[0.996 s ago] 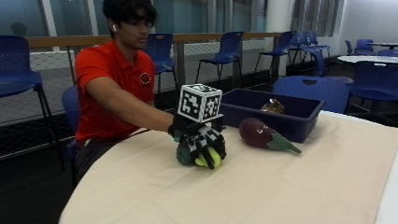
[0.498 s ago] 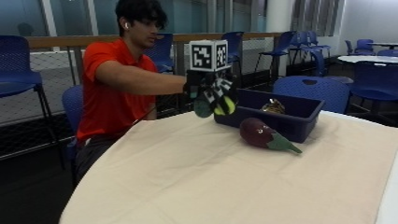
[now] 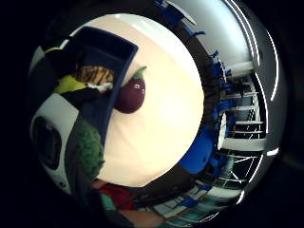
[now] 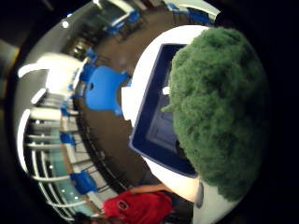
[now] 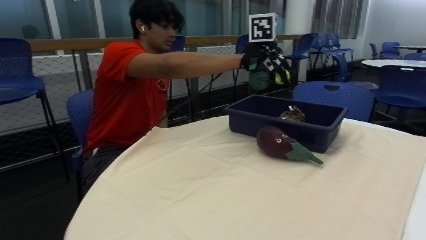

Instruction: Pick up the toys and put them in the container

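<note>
worktop (image 5: 219,200): covered with a cream cloth, nearest the outside camera
eggplant toy (image 5: 279,144): purple with a green stem, lying on the cloth, just beside the container's near wall; face visible in the little finger side palm view (image 3: 131,94)
container (image 5: 266,122): dark blue tub on the worktop behind the eggplant toy, holding a striped brown toy (image 5: 291,115)
hand (image 5: 266,62): gloved, raised high above the container on an outstretched arm, fingers curled round a green fuzzy toy (image 4: 219,112); that toy close against the palm, over the tub's open inside
chairs (image 5: 333,95): blue, beyond the worktop
</note>
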Action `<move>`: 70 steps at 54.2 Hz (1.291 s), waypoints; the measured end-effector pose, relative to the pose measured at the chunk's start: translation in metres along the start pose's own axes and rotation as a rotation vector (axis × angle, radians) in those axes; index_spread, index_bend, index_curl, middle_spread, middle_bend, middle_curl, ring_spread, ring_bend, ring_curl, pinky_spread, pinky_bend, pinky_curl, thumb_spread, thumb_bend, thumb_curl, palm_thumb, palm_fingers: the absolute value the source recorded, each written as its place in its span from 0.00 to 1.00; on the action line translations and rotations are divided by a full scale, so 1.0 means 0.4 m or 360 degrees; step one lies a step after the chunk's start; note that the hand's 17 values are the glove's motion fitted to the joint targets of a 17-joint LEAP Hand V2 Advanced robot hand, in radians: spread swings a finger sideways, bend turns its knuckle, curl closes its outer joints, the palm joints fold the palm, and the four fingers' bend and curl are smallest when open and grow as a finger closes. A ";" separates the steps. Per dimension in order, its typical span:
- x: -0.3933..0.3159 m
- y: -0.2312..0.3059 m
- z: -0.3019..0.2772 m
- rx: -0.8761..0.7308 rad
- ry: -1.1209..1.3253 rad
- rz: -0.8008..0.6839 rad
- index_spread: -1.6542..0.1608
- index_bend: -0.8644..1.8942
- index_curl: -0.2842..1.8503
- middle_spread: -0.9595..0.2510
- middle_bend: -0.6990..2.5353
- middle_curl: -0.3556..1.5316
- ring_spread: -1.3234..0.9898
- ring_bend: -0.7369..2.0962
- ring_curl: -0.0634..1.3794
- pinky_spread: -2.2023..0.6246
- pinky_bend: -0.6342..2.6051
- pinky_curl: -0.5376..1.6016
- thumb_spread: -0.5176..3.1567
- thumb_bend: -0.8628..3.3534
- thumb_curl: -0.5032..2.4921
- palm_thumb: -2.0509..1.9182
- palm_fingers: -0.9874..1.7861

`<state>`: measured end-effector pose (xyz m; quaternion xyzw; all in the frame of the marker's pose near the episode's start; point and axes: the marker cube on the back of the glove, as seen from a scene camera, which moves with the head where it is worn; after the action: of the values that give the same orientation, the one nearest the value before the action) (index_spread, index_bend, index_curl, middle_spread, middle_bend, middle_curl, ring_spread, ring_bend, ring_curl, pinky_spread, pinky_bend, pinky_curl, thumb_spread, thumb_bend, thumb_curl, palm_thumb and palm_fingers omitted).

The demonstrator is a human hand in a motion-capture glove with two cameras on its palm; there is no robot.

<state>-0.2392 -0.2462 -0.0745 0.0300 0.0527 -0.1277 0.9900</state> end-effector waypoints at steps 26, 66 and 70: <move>-0.017 -0.030 0.089 -0.0294 -0.0284 -0.0054 0.69 0.31 0.44 0.58 0.23 0.42 0.50 0.39 0.32 0.70 0.60 0.49 0.42 0.17 0.39 0.58 0.27; 0.469 0.014 0.403 -0.0388 -0.0330 0.0472 0.73 0.36 0.26 0.75 0.25 0.30 0.61 0.31 0.19 0.83 0.60 0.43 0.47 0.20 0.27 0.52 0.26; 0.461 0.014 0.426 -0.0435 -0.0362 0.0425 0.72 0.36 0.26 0.75 0.25 0.30 0.61 0.31 0.18 0.83 0.59 0.42 0.48 0.20 0.27 0.52 0.26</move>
<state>-0.0439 -0.2993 0.0744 -0.1124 -0.0469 0.0103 0.9925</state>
